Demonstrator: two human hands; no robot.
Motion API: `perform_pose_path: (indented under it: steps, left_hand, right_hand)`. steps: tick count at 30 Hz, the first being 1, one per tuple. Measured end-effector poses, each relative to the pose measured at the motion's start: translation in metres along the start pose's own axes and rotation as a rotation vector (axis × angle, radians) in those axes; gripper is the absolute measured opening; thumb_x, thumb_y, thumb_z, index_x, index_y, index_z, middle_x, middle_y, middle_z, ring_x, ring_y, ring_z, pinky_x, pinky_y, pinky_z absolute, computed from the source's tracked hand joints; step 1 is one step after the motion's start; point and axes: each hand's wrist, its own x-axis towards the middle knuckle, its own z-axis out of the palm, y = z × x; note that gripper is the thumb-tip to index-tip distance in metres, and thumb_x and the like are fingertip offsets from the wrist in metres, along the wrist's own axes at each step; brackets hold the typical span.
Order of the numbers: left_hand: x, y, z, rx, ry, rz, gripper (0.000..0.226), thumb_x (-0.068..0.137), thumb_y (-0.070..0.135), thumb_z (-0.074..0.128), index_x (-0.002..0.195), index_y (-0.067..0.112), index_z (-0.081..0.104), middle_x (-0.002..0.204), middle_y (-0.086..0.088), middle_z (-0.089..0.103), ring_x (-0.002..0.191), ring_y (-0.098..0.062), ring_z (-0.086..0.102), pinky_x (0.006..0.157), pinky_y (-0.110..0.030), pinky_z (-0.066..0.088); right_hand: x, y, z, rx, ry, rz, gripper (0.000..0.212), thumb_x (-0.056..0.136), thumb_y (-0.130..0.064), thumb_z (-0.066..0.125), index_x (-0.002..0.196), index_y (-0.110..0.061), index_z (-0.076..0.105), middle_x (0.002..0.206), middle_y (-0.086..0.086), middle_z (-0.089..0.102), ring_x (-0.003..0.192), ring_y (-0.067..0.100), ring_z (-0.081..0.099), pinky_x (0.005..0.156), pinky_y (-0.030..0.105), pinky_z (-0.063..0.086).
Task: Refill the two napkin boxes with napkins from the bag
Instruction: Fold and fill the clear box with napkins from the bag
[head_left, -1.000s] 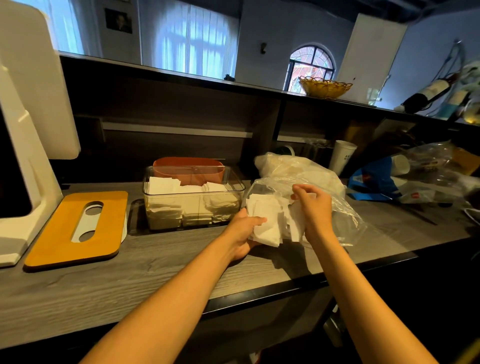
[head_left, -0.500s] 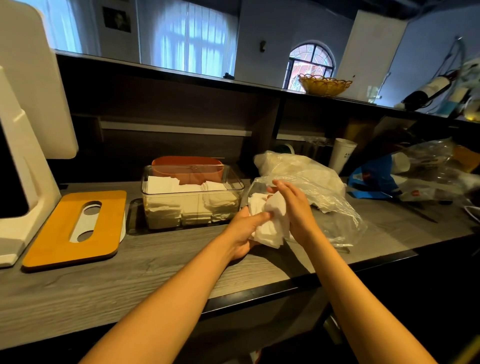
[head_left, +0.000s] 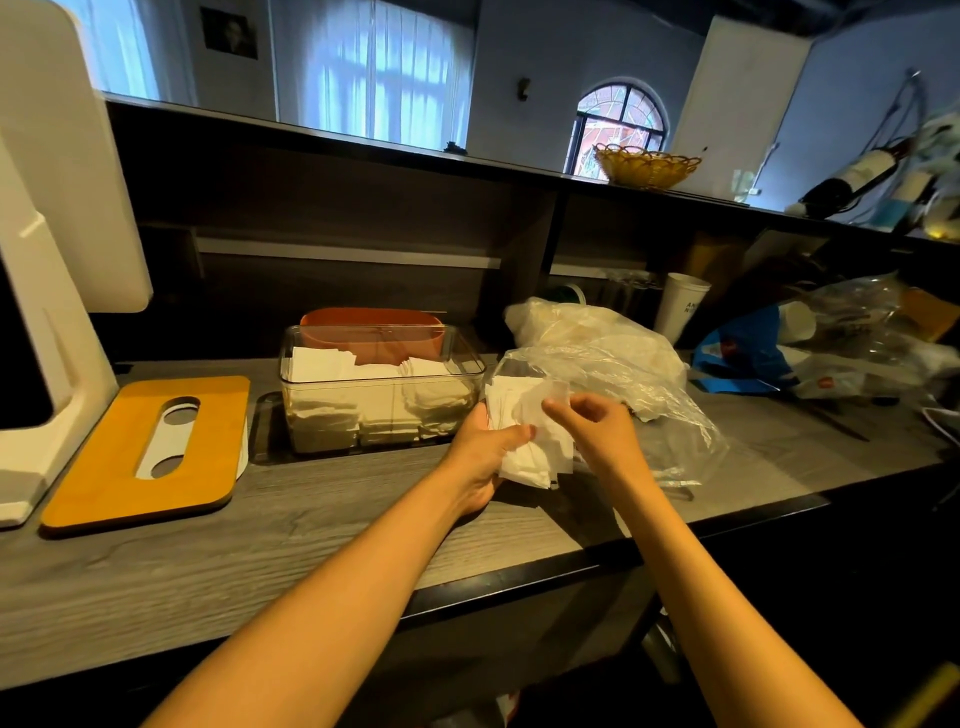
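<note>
Head view, down over counter (head_left: 260, 551)

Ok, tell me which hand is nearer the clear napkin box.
Left. The left hand grips napkins just beside the clear napkin box's right end; the right hand is farther right, by the bag.

White napkins (head_left: 524, 441) – yellow-orange lid (head_left: 140, 452) – grey wood-grain counter (head_left: 260, 545).

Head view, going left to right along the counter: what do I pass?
White stand → orange lid → clear napkin box → left hand → napkins → right hand → plastic bag → paper cup
</note>
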Motion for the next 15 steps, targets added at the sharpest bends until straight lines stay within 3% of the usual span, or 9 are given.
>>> perform_pose_path:
  steps: [3,6,9,12,15]
  left_hand:
    - [-0.002,0.001,0.001,0.008,0.008,-0.029,0.035,0.095,-0.002,0.056,0.124,0.019,0.052,0.111,-0.008,0.067,0.096,-0.024,0.067,0.074,-0.041,0.059]
    - [-0.001,0.004,0.000,-0.001,0.039,-0.087,0.031,0.102,0.009,0.046,0.129,0.025,0.050,0.115,-0.005,0.066,0.097,-0.024,0.066,0.075,-0.043,0.057]
    - [-0.001,0.005,-0.001,0.000,0.047,-0.110,0.029,0.105,0.019,0.040,0.132,0.023,0.050,0.113,-0.005,0.068,0.094,-0.023,0.065,0.071,-0.039,0.055]
    - [-0.003,0.006,0.000,-0.063,0.007,-0.133,0.032,0.105,0.034,0.040,0.125,0.019,0.059,0.111,-0.008,0.071,0.095,-0.024,0.067,0.077,-0.038,0.054]
    - [-0.003,0.004,0.001,-0.016,-0.007,-0.098,0.029,0.102,0.029,0.050,0.127,0.017,0.056,0.124,-0.011,0.067,0.112,-0.026,0.064,0.085,-0.040,0.054]
  right_hand:
    - [0.002,0.009,0.000,0.078,0.076,-0.022,0.009,0.091,-0.018,0.067,0.083,-0.014,0.070,0.085,0.007,0.071,0.082,0.024,0.069,0.072,0.033,0.057]
    - [0.006,0.010,-0.005,0.289,0.196,-0.021,0.009,0.094,-0.018,0.063,0.086,-0.015,0.066,0.089,0.006,0.069,0.086,0.024,0.066,0.074,0.035,0.055]
    - [0.004,0.008,-0.003,0.573,0.126,0.032,0.005,0.096,-0.014,0.060,0.095,-0.011,0.064,0.089,0.008,0.069,0.082,0.024,0.067,0.070,0.036,0.056]
    - [-0.002,0.013,0.010,0.472,0.063,0.085,0.010,0.097,-0.011,0.058,0.096,-0.014,0.067,0.095,0.011,0.072,0.081,0.021,0.069,0.067,0.034,0.057]
    - [-0.003,0.018,0.016,0.363,0.057,0.041,0.015,0.097,-0.008,0.055,0.099,-0.015,0.068,0.095,0.009,0.074,0.083,0.020,0.071,0.067,0.029,0.057]
